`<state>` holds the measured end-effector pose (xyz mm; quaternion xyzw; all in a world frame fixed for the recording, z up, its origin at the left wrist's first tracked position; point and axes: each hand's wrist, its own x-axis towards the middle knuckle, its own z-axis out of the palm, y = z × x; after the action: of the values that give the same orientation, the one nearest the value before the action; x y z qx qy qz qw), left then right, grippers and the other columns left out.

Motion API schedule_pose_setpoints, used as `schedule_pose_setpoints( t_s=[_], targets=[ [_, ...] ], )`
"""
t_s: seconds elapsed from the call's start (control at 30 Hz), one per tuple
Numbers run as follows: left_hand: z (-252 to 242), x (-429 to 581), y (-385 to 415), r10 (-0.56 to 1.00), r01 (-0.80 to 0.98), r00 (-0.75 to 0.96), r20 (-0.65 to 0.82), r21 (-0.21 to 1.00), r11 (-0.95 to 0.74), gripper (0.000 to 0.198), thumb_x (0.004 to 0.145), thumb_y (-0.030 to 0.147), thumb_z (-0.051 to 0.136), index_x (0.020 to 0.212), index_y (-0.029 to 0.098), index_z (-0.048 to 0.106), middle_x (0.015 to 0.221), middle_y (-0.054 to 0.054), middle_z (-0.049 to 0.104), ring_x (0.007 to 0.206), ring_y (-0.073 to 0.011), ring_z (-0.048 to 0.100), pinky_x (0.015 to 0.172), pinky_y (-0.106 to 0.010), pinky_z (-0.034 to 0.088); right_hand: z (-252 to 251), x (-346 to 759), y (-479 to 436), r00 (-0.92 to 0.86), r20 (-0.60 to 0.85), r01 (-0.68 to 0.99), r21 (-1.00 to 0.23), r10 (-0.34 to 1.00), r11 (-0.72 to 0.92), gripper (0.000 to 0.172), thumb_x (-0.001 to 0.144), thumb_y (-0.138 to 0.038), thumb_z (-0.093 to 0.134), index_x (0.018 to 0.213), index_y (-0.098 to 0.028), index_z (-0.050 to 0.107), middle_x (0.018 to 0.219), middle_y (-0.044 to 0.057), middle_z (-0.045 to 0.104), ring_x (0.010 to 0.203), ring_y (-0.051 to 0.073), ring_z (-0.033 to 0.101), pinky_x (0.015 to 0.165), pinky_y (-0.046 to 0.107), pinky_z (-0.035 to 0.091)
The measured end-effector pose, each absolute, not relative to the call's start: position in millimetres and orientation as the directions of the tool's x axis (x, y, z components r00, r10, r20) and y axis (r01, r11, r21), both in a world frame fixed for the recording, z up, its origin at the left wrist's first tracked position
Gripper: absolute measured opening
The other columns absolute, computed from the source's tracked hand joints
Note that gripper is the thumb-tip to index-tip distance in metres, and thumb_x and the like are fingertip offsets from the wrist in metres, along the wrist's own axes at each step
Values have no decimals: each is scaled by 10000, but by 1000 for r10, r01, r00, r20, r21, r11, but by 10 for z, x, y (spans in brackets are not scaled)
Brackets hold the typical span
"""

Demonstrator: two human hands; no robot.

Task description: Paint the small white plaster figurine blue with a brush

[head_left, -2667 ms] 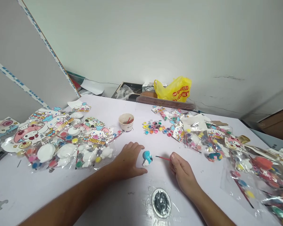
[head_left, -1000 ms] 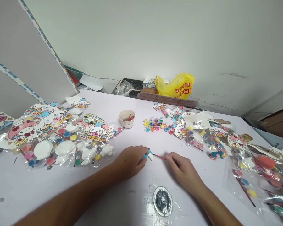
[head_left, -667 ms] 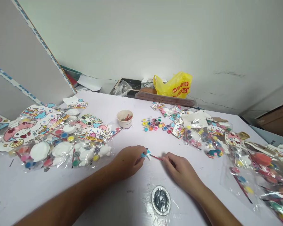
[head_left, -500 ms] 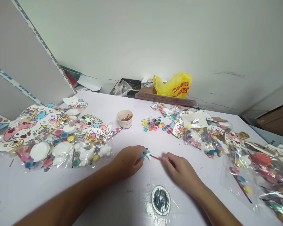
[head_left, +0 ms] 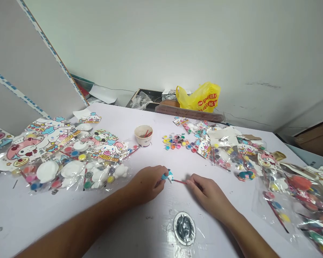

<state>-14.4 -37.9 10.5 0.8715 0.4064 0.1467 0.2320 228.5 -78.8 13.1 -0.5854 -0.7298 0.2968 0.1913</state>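
My left hand (head_left: 150,183) is closed around a small figurine (head_left: 169,176), partly painted blue with white areas showing; most of it is hidden by the fingers. In a pinch, my right hand (head_left: 204,188) holds a thin red paintbrush (head_left: 180,182), whose tip points left and meets or nearly meets the figurine. Beyond the hands lies a cluster of small colourful paint pots (head_left: 177,141). To their left stands a paper cup (head_left: 143,135) with red sticks and liquid inside.
Bagged white figurines with paints (head_left: 70,168) cover the table's left side. More craft packets (head_left: 226,154) lie at right, beside a painted blue figurine (head_left: 245,175). A round grommet (head_left: 184,228) sits in the table near me. Behind the table is a yellow plastic bag (head_left: 199,97).
The brush has shifted slightly at the figurine, which seems turned a little, showing more white. Both hands keep their grip. The whole view has shifted very slightly.
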Motion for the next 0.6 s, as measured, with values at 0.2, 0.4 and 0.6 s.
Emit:
schedule_pose_setpoints(
  t_s=[0.2,0.4,0.6],
  targets=[
    [107,-147,-373,773,625,628,90,534,-569,172,818,178,467,960,205,560,709,26,584,569,-147,491,567,-273,340,136,2317,-779,-221,-55,723,-680,974,125,395,990,-451,381,670,-222,355,590,-32,441,556,148,408,537,257,298],
    [88,-152,-358,760,595,638,119,550,-586,181,815,152,456,959,205,551,732,22,577,600,-149,497,581,-268,352,122,2306,-797,-238,-47,722,-677,970,144,379,968,-440,441,667,-221,369,592,-36,430,563,143,389,540,254,292],
    [49,-164,-331,742,564,654,149,557,-609,186,818,116,433,930,205,552,809,-1,581,693,-166,518,620,-270,365,125,2350,-762,-212,-24,689,-713,977,132,370,966,-449,444,683,-222,372,614,-42,387,573,136,354,536,255,279]
  ],
)
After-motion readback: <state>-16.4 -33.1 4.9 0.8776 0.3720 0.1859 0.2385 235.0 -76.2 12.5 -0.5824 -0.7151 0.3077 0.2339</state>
